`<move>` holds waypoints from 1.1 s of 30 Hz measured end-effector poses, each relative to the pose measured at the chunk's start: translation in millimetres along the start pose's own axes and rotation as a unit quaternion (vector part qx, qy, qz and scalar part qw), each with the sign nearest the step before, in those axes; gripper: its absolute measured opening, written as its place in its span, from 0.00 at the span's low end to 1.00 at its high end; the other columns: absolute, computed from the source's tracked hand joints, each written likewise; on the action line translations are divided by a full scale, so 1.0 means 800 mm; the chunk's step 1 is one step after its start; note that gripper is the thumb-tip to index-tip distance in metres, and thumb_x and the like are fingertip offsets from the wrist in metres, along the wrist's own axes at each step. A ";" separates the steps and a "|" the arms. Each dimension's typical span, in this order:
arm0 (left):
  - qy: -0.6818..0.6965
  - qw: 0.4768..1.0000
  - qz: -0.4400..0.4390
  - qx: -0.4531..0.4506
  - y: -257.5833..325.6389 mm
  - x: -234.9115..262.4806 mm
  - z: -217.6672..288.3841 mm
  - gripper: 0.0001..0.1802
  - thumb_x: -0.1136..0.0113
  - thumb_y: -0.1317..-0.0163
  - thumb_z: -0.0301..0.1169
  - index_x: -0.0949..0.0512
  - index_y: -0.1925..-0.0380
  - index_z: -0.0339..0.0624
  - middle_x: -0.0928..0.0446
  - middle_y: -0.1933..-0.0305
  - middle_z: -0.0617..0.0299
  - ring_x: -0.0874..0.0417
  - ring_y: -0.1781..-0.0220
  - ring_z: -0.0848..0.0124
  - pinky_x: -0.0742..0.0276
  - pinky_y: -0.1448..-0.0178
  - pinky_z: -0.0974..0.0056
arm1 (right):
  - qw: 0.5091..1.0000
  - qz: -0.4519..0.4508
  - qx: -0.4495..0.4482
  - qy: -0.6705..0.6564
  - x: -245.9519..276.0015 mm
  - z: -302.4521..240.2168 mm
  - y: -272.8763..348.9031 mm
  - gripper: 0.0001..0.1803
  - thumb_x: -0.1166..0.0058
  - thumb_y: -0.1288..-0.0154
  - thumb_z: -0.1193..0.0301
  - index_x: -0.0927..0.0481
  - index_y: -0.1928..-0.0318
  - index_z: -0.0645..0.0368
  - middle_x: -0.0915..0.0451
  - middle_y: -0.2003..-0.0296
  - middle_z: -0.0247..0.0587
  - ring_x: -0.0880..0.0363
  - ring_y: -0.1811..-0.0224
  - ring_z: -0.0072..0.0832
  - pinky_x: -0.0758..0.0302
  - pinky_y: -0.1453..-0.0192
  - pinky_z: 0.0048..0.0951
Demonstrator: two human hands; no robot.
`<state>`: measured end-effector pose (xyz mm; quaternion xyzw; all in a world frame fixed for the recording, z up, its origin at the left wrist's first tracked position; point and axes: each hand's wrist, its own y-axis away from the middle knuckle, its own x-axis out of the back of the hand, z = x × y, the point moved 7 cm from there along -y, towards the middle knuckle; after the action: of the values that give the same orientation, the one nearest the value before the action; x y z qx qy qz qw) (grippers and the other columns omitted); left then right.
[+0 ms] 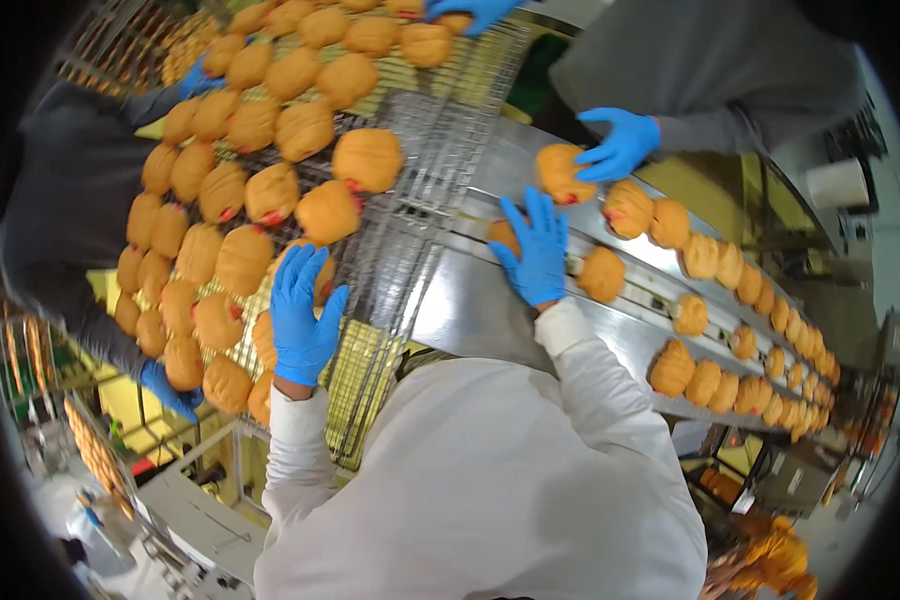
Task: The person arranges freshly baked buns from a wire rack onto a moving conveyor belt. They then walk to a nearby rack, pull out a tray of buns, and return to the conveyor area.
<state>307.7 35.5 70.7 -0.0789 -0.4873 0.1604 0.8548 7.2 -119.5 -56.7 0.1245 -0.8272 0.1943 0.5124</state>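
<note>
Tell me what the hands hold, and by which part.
Cannot tell: the left hand covers part of one bun, the right hand another bun; both hide any grip.

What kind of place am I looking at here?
Probably an industrial bakery: rows of golden, bun-like pieces fill a wire grid, more line up in lanes on a metal conveyor, and several people's hands wear blue gloves.

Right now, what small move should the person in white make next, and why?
Perhaps close the right hand around the bun it partly hides: the hand is spread open over the metal surface, and another bun sits close by on its right.
</note>
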 end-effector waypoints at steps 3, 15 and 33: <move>-0.042 0.996 0.007 0.073 0.036 0.028 -0.061 0.39 0.24 0.44 0.31 0.27 0.31 0.44 0.29 0.28 0.43 0.29 0.26 0.44 0.33 0.24 0.47 | 1.000 -0.029 0.000 -0.004 -0.013 -0.028 -0.012 0.45 0.32 0.38 0.52 0.34 0.22 0.42 0.46 0.20 0.55 0.50 0.17 0.52 0.56 0.17 0.58; -0.085 0.980 -0.106 0.143 0.014 0.017 -0.108 0.51 0.21 0.50 0.41 0.34 0.25 0.47 0.29 0.33 0.44 0.28 0.32 0.45 0.32 0.28 0.47 | 0.943 -0.105 0.313 -0.028 -0.078 -0.347 -0.117 0.43 0.29 0.42 0.60 0.31 0.25 0.43 0.29 0.32 0.47 0.34 0.26 0.42 0.50 0.20 0.55; 0.505 0.838 -0.016 0.205 -0.069 0.015 -0.056 0.47 0.26 0.40 0.35 0.38 0.23 0.38 0.31 0.28 0.51 0.27 0.29 0.61 0.29 0.26 0.58 | 0.908 -0.182 0.307 -0.220 -0.026 -0.304 -0.044 0.36 0.31 0.46 0.56 0.22 0.34 0.42 0.24 0.40 0.40 0.27 0.36 0.41 0.36 0.28 0.47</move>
<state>362.5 -11.0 73.4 0.0361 0.0543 0.1805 0.9814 225.0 -41.9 28.3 0.4639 -0.7810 0.3100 0.2807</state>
